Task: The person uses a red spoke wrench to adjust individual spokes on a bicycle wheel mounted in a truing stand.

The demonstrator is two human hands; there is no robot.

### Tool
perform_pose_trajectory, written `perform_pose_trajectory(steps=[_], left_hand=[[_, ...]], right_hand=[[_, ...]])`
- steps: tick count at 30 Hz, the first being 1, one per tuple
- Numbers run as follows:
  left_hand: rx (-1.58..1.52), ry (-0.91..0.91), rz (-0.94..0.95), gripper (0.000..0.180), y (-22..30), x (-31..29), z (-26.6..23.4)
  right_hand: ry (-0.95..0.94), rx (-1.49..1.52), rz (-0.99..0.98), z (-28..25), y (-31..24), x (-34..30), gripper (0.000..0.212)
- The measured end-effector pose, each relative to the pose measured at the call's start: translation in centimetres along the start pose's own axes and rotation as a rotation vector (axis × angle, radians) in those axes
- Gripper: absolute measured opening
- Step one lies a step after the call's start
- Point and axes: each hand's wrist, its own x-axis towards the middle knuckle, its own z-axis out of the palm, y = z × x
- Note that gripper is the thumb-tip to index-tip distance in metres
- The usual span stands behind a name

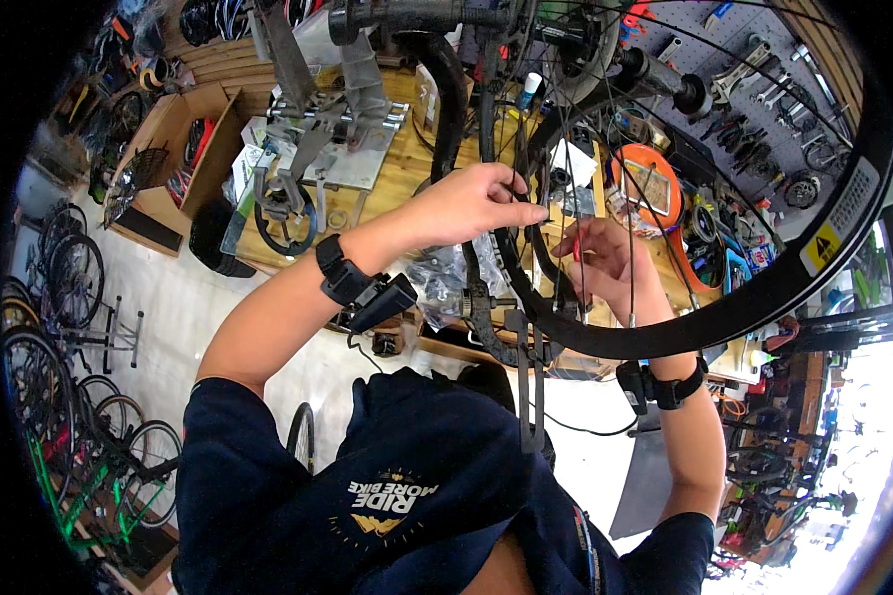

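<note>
A black-rimmed bicycle wheel [605, 342] with thin dark spokes is mounted upright in a truing stand [476, 327] in front of me. My left hand [486, 203] is at the left side of the rim, its fingers curled and its thumb stretched toward the spokes. What the left fingertips pinch, if anything, is too small to make out. Behind the spokes, my right hand [610, 263] has bent fingers closed around a small red piece [577, 245], close to the inner edge of the rim. The exact kind of this red piece does not show.
A wooden workbench [397, 149] carries a metal fixture [318, 149], clear plastic bags [442, 278] and an orange round tray [650, 188]. Tools hang on a pegboard [764, 99] at the right. Bicycles [74, 268] line the left; an open cardboard box [174, 164] stands beside the bench.
</note>
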Motion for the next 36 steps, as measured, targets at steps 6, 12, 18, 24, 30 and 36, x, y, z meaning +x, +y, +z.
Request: perform_pose_trajectory(steps=[6, 12, 18, 24, 30, 36], left_hand=[[-0.033, 0.047, 0.032, 0.035, -1.4, 0.5, 0.6], [-0.047, 0.022, 0.029, 0.036, -0.9, 0.4, 0.6], [-0.004, 0.067, 0.141, 0.057, -2.0, 0.7, 0.6], [-0.027, 0.059, 0.141, 0.056, -1.9, 0.7, 0.7], [-0.033, 0.023, 0.003, 0.037, -0.6, 0.2, 0.5], [-0.032, 0.015, -0.001, 0.035, -0.7, 0.3, 0.5]], right_hand=[[-0.051, -0.066, 0.087, 0.3, -0.5, -0.1, 0.045], [-0.153, 0.093, 0.119, 0.1, -1.1, -0.6, 0.048], [-0.113, -0.028, 0.12, 1.4, -2.5, -1.0, 0.047], [-0.066, 0.009, 0.114, 1.3, -2.0, -1.1, 0.047], [-0.106, -0.055, 0.049, 1.7, -1.8, -0.8, 0.046], [-0.191, -0.051, 0.054, 1.5, -1.4, -0.5, 0.041]])
